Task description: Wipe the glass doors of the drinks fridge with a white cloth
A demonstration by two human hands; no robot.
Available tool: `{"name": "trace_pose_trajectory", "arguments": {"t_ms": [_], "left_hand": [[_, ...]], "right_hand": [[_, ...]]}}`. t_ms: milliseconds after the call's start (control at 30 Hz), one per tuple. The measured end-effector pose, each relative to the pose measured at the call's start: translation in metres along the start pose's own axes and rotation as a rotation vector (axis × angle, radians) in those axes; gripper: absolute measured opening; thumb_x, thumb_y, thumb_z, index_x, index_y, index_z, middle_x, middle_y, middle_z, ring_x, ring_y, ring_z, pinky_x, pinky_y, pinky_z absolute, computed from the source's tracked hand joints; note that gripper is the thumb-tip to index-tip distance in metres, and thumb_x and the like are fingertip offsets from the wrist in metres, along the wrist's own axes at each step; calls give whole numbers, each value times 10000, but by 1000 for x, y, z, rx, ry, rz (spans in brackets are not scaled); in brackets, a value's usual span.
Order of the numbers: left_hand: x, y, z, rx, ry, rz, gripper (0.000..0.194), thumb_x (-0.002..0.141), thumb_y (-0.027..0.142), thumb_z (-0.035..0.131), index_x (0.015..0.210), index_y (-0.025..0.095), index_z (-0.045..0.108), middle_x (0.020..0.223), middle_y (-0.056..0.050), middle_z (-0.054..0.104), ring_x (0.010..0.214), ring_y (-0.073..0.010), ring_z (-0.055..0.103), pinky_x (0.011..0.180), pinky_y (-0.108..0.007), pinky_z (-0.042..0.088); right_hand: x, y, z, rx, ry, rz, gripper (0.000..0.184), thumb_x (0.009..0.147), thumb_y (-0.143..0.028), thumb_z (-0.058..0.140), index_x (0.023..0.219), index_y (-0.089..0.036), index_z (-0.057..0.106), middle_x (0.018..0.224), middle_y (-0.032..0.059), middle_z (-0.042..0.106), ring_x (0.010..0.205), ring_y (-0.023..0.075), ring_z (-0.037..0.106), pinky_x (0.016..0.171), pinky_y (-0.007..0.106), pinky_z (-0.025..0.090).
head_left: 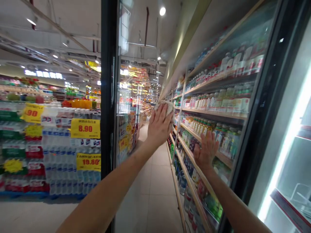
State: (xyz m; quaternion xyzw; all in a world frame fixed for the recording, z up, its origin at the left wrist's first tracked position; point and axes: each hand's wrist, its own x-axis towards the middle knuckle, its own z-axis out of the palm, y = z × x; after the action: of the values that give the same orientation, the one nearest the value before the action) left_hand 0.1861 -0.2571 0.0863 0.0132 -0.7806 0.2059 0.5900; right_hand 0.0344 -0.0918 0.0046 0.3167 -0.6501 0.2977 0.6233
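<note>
My left hand (157, 127) lies fairly flat over a white cloth (168, 105), its grip spread, pinning the cloth against the glass pane (155, 181) — dark door frame (108, 97) at its left edge. My right hand (206, 150) is open and empty near the pane's right side; touching or not, I can't tell. Yellow price signs (85, 128) hang on stacked bottle packs (59, 155) to the left.

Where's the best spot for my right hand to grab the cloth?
Probably its upper-right edge, coming from the right: the left hand lies flat over much of the cloth, leaving that edge sticking out toward your right hand's side.
</note>
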Motion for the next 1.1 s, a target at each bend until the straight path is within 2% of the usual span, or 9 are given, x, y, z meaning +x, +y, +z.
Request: {"name": "trace_pose_trajectory", "arguments": {"t_ms": [167, 333, 400, 533, 733, 800, 933, 1000, 1100], "left_hand": [[-22, 4, 1, -61, -116, 552, 421, 858, 322, 370, 1271, 250, 411, 1427, 2, 321, 1351, -154, 184, 1115, -337, 146], [7, -25, -12, 47, 28, 10, 431, 861, 293, 379, 1286, 222, 392, 1437, -78, 290, 1350, -216, 191, 1087, -423, 197], [5, -25, -13, 60, 51, -49, 448, 856, 289, 390, 1295, 200, 381, 1442, -101, 272, 1354, -233, 171, 1086, -432, 192], [-23, -21, -15, -24, -98, 506, 444, 860, 322, 390, 1296, 240, 378, 1409, -22, 354, 1339, -167, 222, 1110, -353, 170], [-4, -66, -28, 31, 272, -206, 510, 841, 204, 404, 1338, 213, 291, 1461, -86, 223, 1358, -250, 152, 1095, -492, 196], [-5, -61, -25, 30, 251, -154, 504, 844, 224, 401, 1334, 181, 294, 1470, -112, 182, 1363, -261, 124, 1089, -495, 200], [-14, -43, -16, -8, -12, 333, 459, 851, 308, 409, 1302, 246, 352, 1430, -40, 310, 1338, -169, 226, 1103, -361, 209], [-2, -52, -18, 2, 0, 240, 432, 856, 316, 401, 1283, 256, 378, 1426, -43, 316, 1339, -182, 225, 1100, -384, 205], [26, -72, -24, 25, 172, -209, 430, 850, 307, 403, 1267, 204, 400, 1453, -98, 236, 1353, -253, 166, 1084, -462, 205]], "right_hand": [[0, 0, 0, 5, 28, -10, 536, 831, -300, 424, 1349, -199, 329, 1426, 128, 311, 1331, 281, 242, 1052, 531, 182], [0, 0, 1, 12, 34, -15, 546, 833, -302, 424, 1360, -208, 316, 1432, 122, 301, 1330, 284, 245, 1053, 533, 179], [0, 0, 1, 15, 27, -12, 552, 831, -298, 422, 1364, -209, 307, 1437, 122, 291, 1333, 287, 237, 1051, 538, 178], [-1, 2, 2, 18, 20, -10, 553, 824, -296, 421, 1359, -201, 317, 1430, 130, 301, 1332, 295, 236, 1044, 550, 183], [0, 0, 0, 11, 23, -4, 535, 825, -291, 416, 1345, -195, 337, 1428, 129, 306, 1335, 286, 232, 1042, 542, 199], [0, 0, 0, 9, 26, -3, 531, 828, -297, 410, 1344, -195, 339, 1425, 132, 312, 1333, 288, 237, 1038, 545, 203], [-1, 1, 0, 6, 20, 1, 528, 827, -313, 417, 1339, -199, 349, 1421, 130, 320, 1333, 289, 237, 1041, 546, 200], [-1, 1, 1, 2, 18, -4, 529, 827, -310, 419, 1339, -195, 349, 1423, 129, 317, 1334, 287, 235, 1045, 542, 197], [-1, 1, 1, -3, 24, -5, 527, 826, -301, 421, 1336, -185, 350, 1420, 133, 321, 1332, 285, 239, 1048, 537, 195]]}}
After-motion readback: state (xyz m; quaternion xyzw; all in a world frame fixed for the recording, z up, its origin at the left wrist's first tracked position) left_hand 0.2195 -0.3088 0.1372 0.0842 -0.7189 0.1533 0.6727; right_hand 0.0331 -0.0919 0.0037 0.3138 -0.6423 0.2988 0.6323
